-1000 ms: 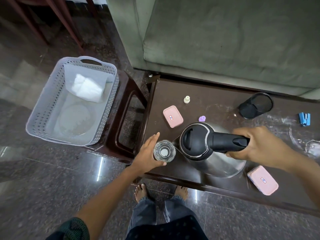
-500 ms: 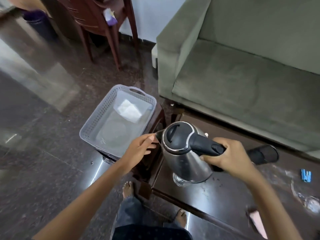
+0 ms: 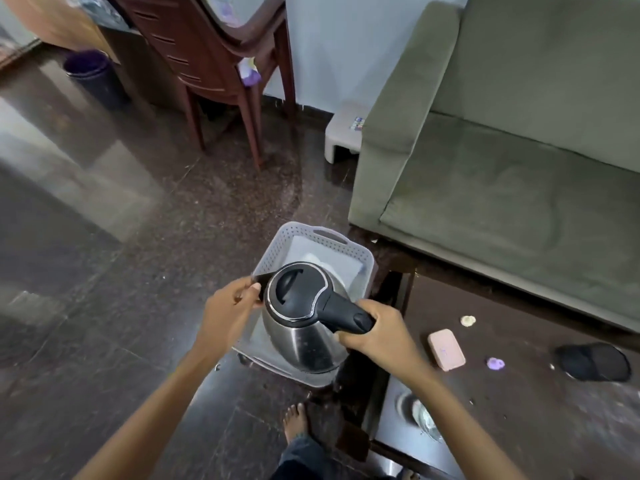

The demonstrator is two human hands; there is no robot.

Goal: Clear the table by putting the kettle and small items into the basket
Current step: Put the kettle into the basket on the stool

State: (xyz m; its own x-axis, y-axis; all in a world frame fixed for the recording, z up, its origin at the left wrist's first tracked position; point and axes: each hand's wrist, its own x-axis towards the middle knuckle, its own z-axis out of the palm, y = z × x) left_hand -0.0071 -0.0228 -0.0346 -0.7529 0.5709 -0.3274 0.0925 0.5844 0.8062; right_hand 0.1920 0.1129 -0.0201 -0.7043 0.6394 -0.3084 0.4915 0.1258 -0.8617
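Observation:
A steel kettle (image 3: pixel 304 337) with a black lid and handle hangs over the grey perforated basket (image 3: pixel 360 252). My right hand (image 3: pixel 377 336) grips the kettle's handle. My left hand (image 3: pixel 228 306) pinches the kettle's spout on its left side. White cloth lies in the basket, mostly hidden behind the kettle. On the dark table (image 3: pixel 519 393) to the right lie a pink case (image 3: pixel 446 349), a small purple piece (image 3: pixel 495 363), a cream cap (image 3: pixel 467 320), a black mesh cup (image 3: pixel 594 362) on its side and a clear glass (image 3: pixel 420 415).
The basket rests on a low dark stool left of the table. A green sofa (image 3: pixel 519 168) stands behind the table. A brown chair (image 3: pixel 214 64), a dark bin (image 3: pixel 93 77) and a small white step stool (image 3: pixel 346 129) stand on the floor farther back.
The kettle was lifted off the table and carried left to above the basket. My left hand let go of the glass and took the spout. The view swung left and up.

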